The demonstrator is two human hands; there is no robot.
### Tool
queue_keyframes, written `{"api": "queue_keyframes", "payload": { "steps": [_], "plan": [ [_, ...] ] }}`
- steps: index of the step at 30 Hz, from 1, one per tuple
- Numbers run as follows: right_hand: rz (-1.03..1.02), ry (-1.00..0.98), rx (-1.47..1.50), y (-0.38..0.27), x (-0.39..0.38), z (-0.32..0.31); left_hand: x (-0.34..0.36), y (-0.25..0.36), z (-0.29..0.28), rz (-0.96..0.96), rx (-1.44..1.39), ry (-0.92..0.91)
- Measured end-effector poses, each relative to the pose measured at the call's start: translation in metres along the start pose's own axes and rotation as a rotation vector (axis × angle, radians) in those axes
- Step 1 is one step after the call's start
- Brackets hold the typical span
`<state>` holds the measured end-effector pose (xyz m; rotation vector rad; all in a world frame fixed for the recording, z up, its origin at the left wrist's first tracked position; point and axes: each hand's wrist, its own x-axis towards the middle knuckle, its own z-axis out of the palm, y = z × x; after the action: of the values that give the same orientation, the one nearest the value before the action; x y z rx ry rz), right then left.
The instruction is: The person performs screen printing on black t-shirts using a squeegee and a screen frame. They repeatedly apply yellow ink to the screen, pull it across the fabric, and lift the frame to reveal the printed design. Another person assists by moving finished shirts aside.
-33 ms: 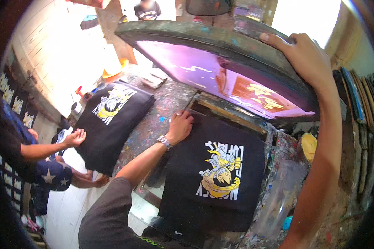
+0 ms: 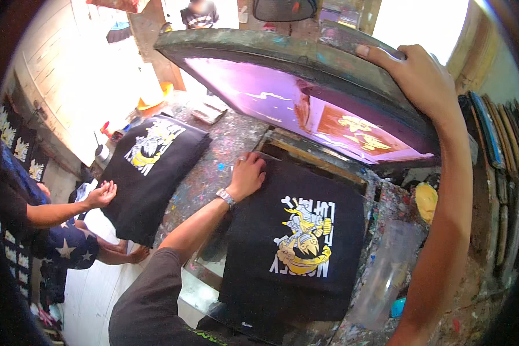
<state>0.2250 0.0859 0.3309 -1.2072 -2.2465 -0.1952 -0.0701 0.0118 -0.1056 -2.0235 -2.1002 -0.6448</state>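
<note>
My right hand (image 2: 419,86) grips the upper edge of a screen-printing frame (image 2: 242,47), which stands tilted up. Purple mesh (image 2: 254,95) with a brown and yellow stencil area shows on its underside. Below it a black fabric panel (image 2: 254,259) lies flat, bearing a yellow, white and grey cartoon print (image 2: 305,242) with white lettering. At the panel's far left corner is my left hand (image 2: 249,175), fingers curled closed on the cloth; the fingertips are partly hidden.
A stack of printed black fabric (image 2: 150,190) lies at left on the paint-spattered table (image 2: 205,167). Beside it a co-worker's hand (image 2: 102,195) is held out. A yellow lump (image 2: 426,202) and a clear plastic sheet (image 2: 380,277) lie right; several frames (image 2: 496,150) lean beyond.
The whole view has shifted slightly. Both my hands, the raised frame and the fabric panel keep their places relative to each other.
</note>
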Motion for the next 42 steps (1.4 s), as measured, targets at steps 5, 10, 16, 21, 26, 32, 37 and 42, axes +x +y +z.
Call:
{"api": "queue_keyframes", "payload": {
  "steps": [5, 10, 16, 21, 26, 32, 37, 42],
  "plan": [
    [0.036, -0.054, -0.060, 0.005, 0.009, -0.004, 0.016, 0.038, -0.030, -0.118, -0.079, -0.003],
    [0.054, -0.087, -0.101, -0.001, 0.004, -0.008, 0.016, 0.032, -0.011, -0.085, 0.149, -0.058],
    [0.112, -0.096, -0.152, -0.025, -0.005, -0.017, 0.026, 0.046, -0.046, -0.086, -0.141, -0.038],
    [0.119, -0.105, -0.175, -0.010, -0.006, -0.014, 0.023, 0.076, -0.051, 0.063, 0.172, 0.265],
    [0.104, -0.051, -0.141, -0.022, -0.005, -0.014, 0.043, 0.077, -0.057, -0.174, -0.840, 0.257],
    [0.107, -0.025, -0.219, -0.003, 0.000, -0.016, 0.027, 0.043, -0.163, -0.119, -0.647, 0.461],
    [0.115, -0.147, -0.183, 0.002, 0.008, -0.009, -0.060, -0.058, -0.261, -0.418, -0.264, 0.630],
    [0.068, 0.009, -0.067, 0.000, 0.004, 0.009, -0.192, -0.187, -0.337, -0.702, 0.309, 0.595]
  ]
}}
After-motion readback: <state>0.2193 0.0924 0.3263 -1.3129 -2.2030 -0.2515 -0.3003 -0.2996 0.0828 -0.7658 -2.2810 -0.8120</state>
